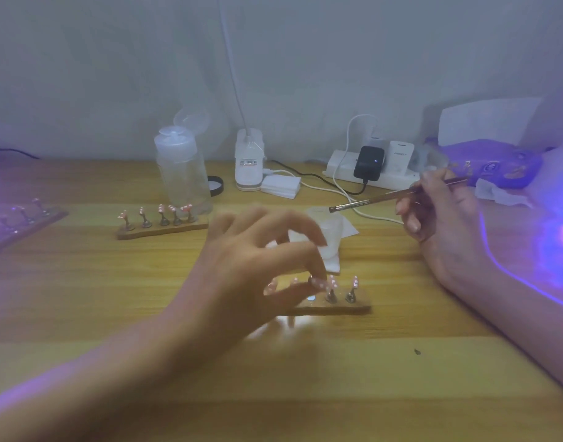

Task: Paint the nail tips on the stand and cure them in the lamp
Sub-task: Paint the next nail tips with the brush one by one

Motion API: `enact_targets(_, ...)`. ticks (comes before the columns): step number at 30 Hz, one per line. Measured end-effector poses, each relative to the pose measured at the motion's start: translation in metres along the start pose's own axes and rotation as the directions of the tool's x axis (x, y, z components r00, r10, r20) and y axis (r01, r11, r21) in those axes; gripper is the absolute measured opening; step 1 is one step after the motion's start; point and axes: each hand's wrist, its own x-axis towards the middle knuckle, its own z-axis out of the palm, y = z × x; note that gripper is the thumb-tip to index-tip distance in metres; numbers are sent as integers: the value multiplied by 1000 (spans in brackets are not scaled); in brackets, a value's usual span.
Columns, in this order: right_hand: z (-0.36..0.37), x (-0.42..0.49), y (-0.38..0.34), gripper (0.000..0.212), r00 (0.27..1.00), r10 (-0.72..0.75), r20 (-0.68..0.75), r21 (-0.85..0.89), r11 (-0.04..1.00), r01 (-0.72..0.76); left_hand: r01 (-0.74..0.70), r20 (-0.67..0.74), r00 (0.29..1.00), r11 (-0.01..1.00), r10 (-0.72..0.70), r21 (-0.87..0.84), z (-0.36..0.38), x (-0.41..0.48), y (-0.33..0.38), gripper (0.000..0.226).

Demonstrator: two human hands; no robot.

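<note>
head view | light wood table against a pale wall, purple glow from the lamp at the right edge | near stand sits mid-table, left hand pinching a nail tip on it, kinda blurry | right hand grips a brush up near the lamp | second stand farther back, beside a clear bottle
</note>
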Motion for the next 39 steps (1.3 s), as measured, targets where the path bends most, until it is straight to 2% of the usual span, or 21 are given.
enact_targets(3,5,3,-5,34,997,-57,55,-67,996,61,26,-44,999,990,-32,-138,-21,13,-4,13)
enact_targets(6,13,8,-13,31,986,-76,146,-192,976,104,168,30,985,899,-171,-405,-25,26,-15,11)
enact_targets(9,21,10,-17,27,964,-82,254,-304,939,160,388,194,915,641,-353,-662,-17,36,-30,9)
enact_targets(12,25,10,-15,26,952,-72,298,-355,918,180,528,322,812,380,-486,-759,-4,43,-43,9)
enact_targets(15,28,10,-11,25,943,-53,329,-385,904,185,538,338,780,289,-526,-792,3,46,-51,11)
enact_targets(22,28,6,-9,26,948,-60,311,-359,917,175,588,397,748,254,-532,-768,14,41,-55,11)
enact_targets(26,25,5,-8,28,978,-60,199,-261,959,112,592,390,750,280,-533,-756,18,38,-55,13)
enact_targets(30,17,2,1,28,993,-60,97,-167,983,76,559,331,772,331,-542,-760,24,36,-57,4)
enact_targets(35,7,-2,12,33,997,-67,47,-116,991,72,555,348,752,255,-560,-792,29,33,-58,19)
enact_targets(39,4,1,15,28,999,-36,3,-88,996,36,520,317,782,282,-537,-806,33,31,-61,7)
